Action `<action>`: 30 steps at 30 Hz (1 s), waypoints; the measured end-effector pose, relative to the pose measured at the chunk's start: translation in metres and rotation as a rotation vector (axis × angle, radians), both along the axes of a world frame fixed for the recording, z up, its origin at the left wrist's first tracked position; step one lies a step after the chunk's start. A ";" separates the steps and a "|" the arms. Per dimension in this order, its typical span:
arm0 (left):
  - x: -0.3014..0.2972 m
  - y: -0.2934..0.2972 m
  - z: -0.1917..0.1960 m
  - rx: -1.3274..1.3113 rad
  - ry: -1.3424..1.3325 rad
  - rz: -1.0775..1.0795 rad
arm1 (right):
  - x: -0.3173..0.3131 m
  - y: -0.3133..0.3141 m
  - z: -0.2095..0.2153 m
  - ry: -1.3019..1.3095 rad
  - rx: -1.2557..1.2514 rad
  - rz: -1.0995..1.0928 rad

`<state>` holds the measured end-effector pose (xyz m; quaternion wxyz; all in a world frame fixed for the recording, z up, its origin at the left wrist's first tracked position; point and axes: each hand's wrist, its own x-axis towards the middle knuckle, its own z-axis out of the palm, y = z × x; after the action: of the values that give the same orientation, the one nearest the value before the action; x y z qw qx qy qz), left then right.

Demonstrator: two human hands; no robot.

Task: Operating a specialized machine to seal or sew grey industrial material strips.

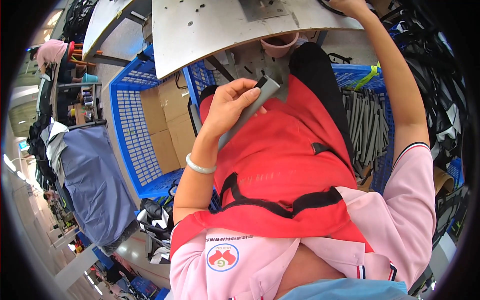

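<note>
In front of my red apron (290,160), my left hand (231,106) is closed around a flat grey strip (250,112). The strip slants up to the right, and a black piece shows along its upper end. My right arm reaches far forward over the right side of the white worktable (200,37). At the picture's top edge my right hand (350,6) is partly cut off, close to a thin black cord or strap (327,7). What its fingers do is hidden. Many similar grey strips (367,125) stand bundled in a blue basket (382,165) by my right side.
A metal plate (265,9) and small dark bits lie on the table. Below it is a pink tub (280,46). A blue crate (131,150) lined with cardboard (167,125) stands left. Beyond are a blue-grey cloth-covered stack (95,175) and another person (52,52) bending over.
</note>
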<state>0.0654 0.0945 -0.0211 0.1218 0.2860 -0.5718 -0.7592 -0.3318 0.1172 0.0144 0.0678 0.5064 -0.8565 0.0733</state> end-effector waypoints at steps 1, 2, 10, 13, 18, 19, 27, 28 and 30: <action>0.001 0.001 0.002 0.031 0.030 -0.030 | -0.005 -0.002 0.000 -0.068 0.027 -0.082; 0.001 0.003 0.005 0.043 0.065 -0.030 | -0.006 -0.002 0.000 -0.059 0.025 -0.091; 0.008 0.003 0.008 -0.030 0.046 -0.097 | 0.040 0.048 0.024 -0.014 -0.054 0.018; 0.015 0.006 0.011 0.043 0.088 -0.041 | 0.074 0.079 0.002 -0.556 -0.057 0.204; 0.018 0.002 0.006 0.100 0.087 -0.052 | 0.172 0.135 0.005 -1.003 0.127 0.261; 0.017 0.002 0.006 0.103 0.082 -0.060 | 0.177 0.141 0.000 -1.028 0.105 0.317; 0.018 0.009 0.008 0.065 0.095 -0.017 | 0.184 0.149 -0.002 -0.866 0.178 0.402; 0.019 0.010 0.008 0.063 0.094 -0.014 | 0.185 0.149 -0.004 -0.866 0.178 0.405; 0.021 0.012 0.007 0.027 0.053 -0.023 | 0.186 0.149 -0.005 -0.825 0.193 0.420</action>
<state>0.0868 0.1060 -0.0143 0.1245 0.2607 -0.5613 -0.7756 -0.1454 0.2660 0.0092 -0.3419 0.6013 -0.6938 0.2006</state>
